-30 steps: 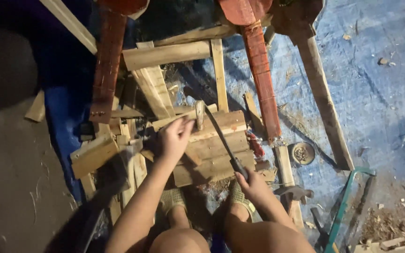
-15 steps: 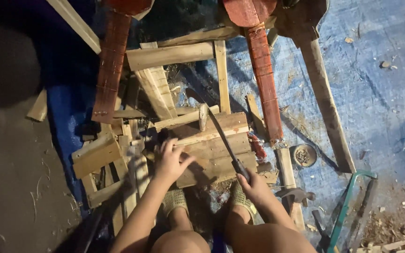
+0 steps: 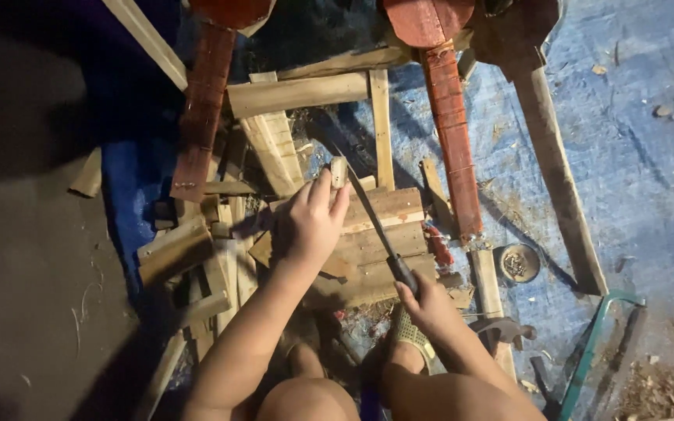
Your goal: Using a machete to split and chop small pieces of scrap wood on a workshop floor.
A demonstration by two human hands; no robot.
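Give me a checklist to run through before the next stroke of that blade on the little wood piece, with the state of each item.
1. Left hand holds the small wood piece at its fingers: ok.
2. Right hand is closed round the dark handle of the long blade: ok.
3. The blade's tip lies right beside the piece: ok.
4. Left fingers are clear of the blade's edge: not ok, they sit close beside it.
5. The stacked planks under the piece lie steady: cannot tell.
6. The hammer and the small round tin lie clear of the right arm: ok.
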